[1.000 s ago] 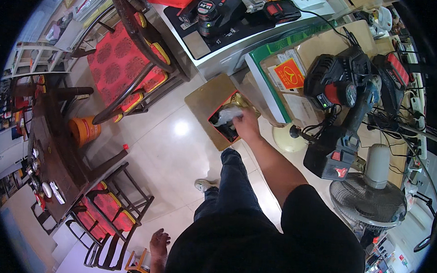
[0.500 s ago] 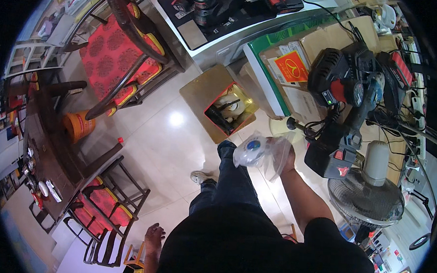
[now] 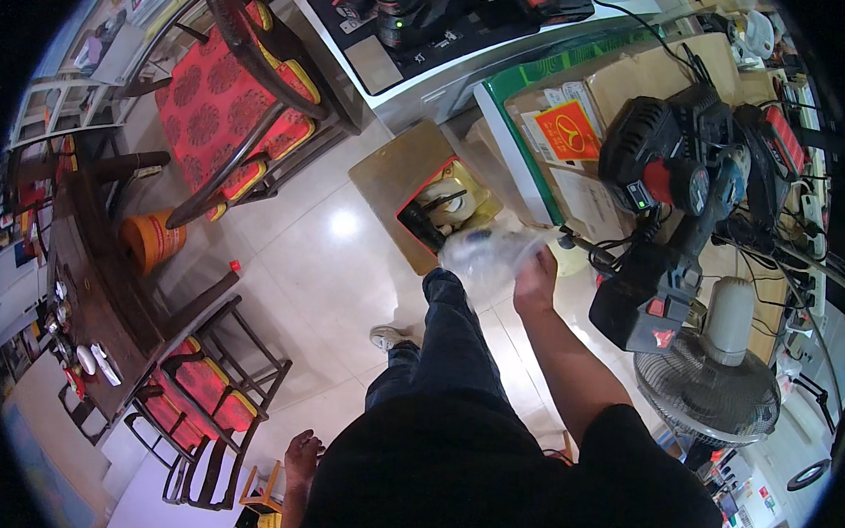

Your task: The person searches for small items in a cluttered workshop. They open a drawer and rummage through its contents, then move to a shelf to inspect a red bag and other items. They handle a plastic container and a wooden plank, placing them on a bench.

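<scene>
My right hand (image 3: 536, 281) is closed on the gathered edge of a clear plastic bag (image 3: 485, 262). Motion blurs the bag, and a faint dark bluish thing shows inside it. It hangs over the near corner of an open box (image 3: 472, 184) with a red rim and yellowish inside, hiding part of it. In that box lie black and whitish items, whose kinds I cannot make out. Low on the left, beside my body, my left hand (image 3: 304, 455) hangs with loosely bent fingers and nothing visible in it.
On the right, a cordless power tool (image 3: 645, 295) and battery chargers (image 3: 644, 142) sit above cardboard boxes (image 3: 618, 81) among cables. A fan (image 3: 707, 389) stands nearby. Wooden chairs (image 3: 210, 119) with red cushions, an orange bucket (image 3: 152, 240) and a dark wooden table (image 3: 104, 314) line the left.
The plastic bag and my right hand have moved slightly left and farther forward, so the bag now overlaps the box's near corner. My left hand has barely moved.
</scene>
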